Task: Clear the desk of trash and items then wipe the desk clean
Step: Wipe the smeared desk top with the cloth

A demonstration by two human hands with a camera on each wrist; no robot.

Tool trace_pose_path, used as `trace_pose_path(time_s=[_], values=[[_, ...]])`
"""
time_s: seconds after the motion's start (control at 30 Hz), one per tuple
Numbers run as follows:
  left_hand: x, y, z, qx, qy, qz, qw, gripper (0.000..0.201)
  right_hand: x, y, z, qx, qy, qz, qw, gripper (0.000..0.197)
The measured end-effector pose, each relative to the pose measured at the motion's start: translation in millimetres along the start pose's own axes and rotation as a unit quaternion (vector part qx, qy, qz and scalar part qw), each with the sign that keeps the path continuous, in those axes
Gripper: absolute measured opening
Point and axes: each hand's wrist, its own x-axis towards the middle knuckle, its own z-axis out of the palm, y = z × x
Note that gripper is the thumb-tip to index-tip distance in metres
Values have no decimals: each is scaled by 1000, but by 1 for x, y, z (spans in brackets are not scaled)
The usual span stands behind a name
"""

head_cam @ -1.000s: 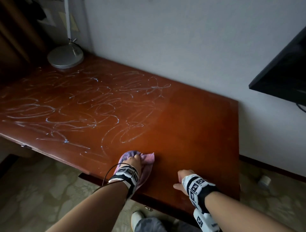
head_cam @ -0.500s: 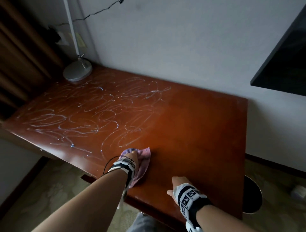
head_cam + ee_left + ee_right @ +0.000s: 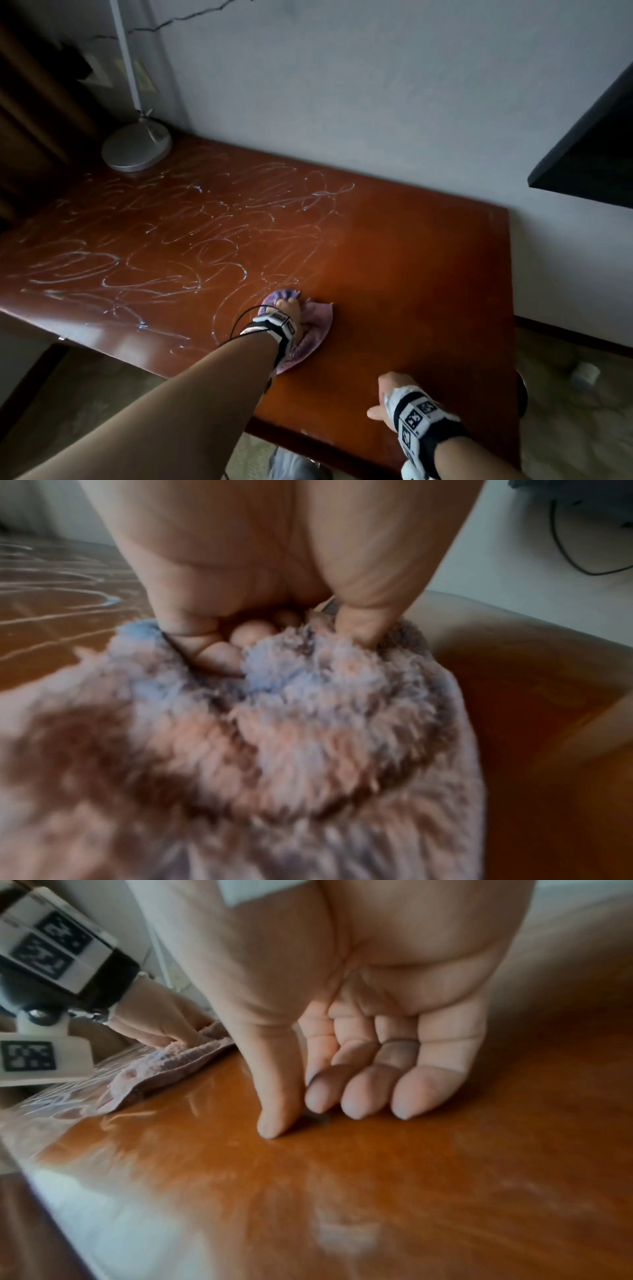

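Observation:
A reddish wooden desk point(image 3: 411, 260) carries pale wet swirl marks point(image 3: 154, 240) over its left half. My left hand point(image 3: 289, 310) grips a fluffy pink and lilac cloth point(image 3: 317, 325) and presses it on the desk near the front middle. In the left wrist view the fingers point(image 3: 219, 656) curl into the bunched cloth point(image 3: 274, 737). My right hand point(image 3: 388, 397) rests on the desk's front right part, holding nothing. In the right wrist view its fingertips point(image 3: 363, 1096) and thumb touch the wood point(image 3: 377, 1177), with the cloth point(image 3: 164, 1069) to the left.
A silver lamp base point(image 3: 137, 147) with a thin pole stands at the desk's back left corner, against the pale wall point(image 3: 342, 85). A dark screen point(image 3: 589, 150) hangs at the right. A small white roll point(image 3: 587, 373) lies on the floor to the right.
My left hand has pushed the cloth a little farther from the front edge and slightly right. The right hand stays resting on the desk. The head view has shifted.

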Motion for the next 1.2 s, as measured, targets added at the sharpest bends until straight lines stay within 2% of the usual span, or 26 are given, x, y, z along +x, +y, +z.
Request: trace_pose_path(time_s=[0.1, 0.23, 0.3, 0.37, 0.6, 0.77, 0.9, 1.07, 1.13, 1.2], values=[[-14, -1, -8, 41, -6, 14, 999, 68, -3, -15, -8, 7, 11, 48, 999, 45], [-37, -18, 10, 102, -15, 76, 992, 46, 5, -47, -26, 2, 43, 46, 998, 41], [-37, -25, 13, 79, -11, 90, 993, 42, 11, -63, -31, 13, 54, 44, 997, 38], [-34, -25, 7, 28, -14, 109, 994, 42, 14, -73, -31, 13, 49, 57, 997, 41], [1, -7, -38, 83, 17, 125, 988, 55, 18, -67, -28, 66, 57, 96, 992, 41], [-5, -16, -13, 141, 14, 155, 978, 48, 16, -66, -34, 72, 48, 93, 992, 38], [-7, -21, -2, 147, -20, 142, 979, 56, 16, -68, -39, 61, 29, 86, 994, 41], [8, -1, -36, 103, 7, 152, 983, 54, 20, -61, -35, 85, 30, 78, 993, 40], [15, 7, -52, 72, -2, 165, 984, 51, 20, -60, -32, 98, 37, 77, 992, 39], [19, 9, -62, 100, -21, 174, 979, 54, 20, -61, -35, 102, 34, 80, 991, 40]])
